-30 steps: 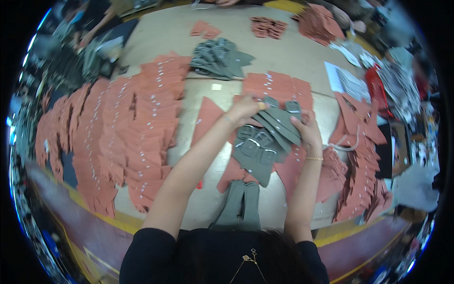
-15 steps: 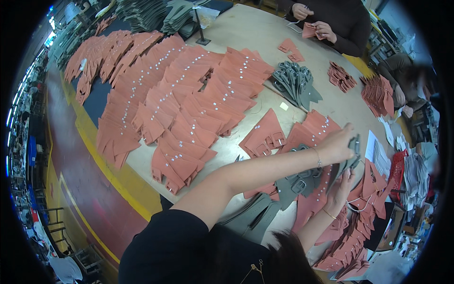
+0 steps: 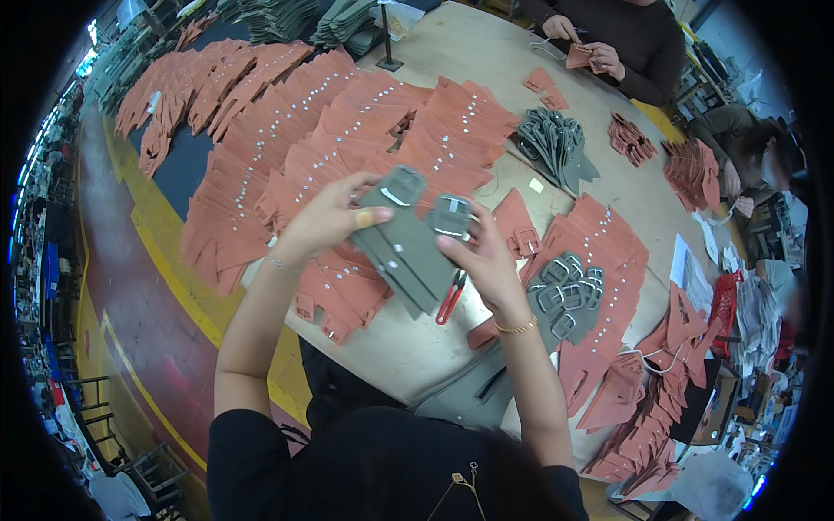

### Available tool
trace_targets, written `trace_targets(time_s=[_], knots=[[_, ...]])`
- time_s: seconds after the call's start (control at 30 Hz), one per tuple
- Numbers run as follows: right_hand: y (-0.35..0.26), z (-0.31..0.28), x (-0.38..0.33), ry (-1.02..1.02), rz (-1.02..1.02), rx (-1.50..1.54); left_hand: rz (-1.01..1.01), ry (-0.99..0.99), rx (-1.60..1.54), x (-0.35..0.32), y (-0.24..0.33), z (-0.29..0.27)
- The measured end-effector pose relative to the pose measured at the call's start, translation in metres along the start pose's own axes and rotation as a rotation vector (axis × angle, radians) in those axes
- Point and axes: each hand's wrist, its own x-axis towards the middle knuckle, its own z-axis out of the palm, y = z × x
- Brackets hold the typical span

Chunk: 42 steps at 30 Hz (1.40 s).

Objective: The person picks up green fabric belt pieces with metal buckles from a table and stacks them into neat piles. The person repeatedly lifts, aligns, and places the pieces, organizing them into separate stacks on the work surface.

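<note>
- A stack of grey straps [image 3: 407,252] with metal buckles is held up above the table [image 3: 486,65], between both hands.
- The left hand [image 3: 328,217] grips its upper left edge, thumb on top.
- The right hand [image 3: 486,265] pinches the buckle end.
- Red-handled pliers [image 3: 449,300] lie just below.
- Rust-coloured straps [image 3: 347,122] fan out behind.

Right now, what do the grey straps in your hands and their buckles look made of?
The grey straps look like matte leather or faux leather: flat, stiff, clean-cut edges. Which one, I cannot tell. The buckle looks like metal, silvery with a shine. The left hand and right hand hold them.
</note>
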Motion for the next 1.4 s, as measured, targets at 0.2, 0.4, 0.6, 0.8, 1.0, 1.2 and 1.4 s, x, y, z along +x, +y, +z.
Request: trace_targets(time_s=[0.2, 0.4, 0.6, 0.8, 1.0, 1.2, 1.4], knots=[[0.019, 0.038, 0.018, 0.029, -0.071, -0.425, -0.007, 0.198, 0.3, 0.008, -0.072, -0.044], [0.009, -0.044, -0.068, 0.441, -0.171, -0.648, 0.298, 0.582, 1.065, 0.003, -0.054, -0.017], [0.005, -0.143, -0.15, 0.859, 0.211, -0.979, 0.358, -0.068, 0.486, -0.002, -0.022, 0.079], [0.052, -0.124, -0.17, 0.966, 0.393, -0.779, 0.277, -0.311, 0.365, 0.051, -0.066, 0.218], [0.053, -0.117, -0.179, 0.872, 0.181, -0.886, 0.031, -0.389, 0.323, 0.069, -0.095, 0.236], [0.034, -0.16, -0.155, 0.834, -0.125, -1.085, 0.159, -0.302, 0.366, 0.067, -0.098, 0.241], [0.029, -0.157, -0.151, 0.781, -0.011, -1.067, 0.126, -0.272, 0.456, 0.067, -0.091, 0.252]])
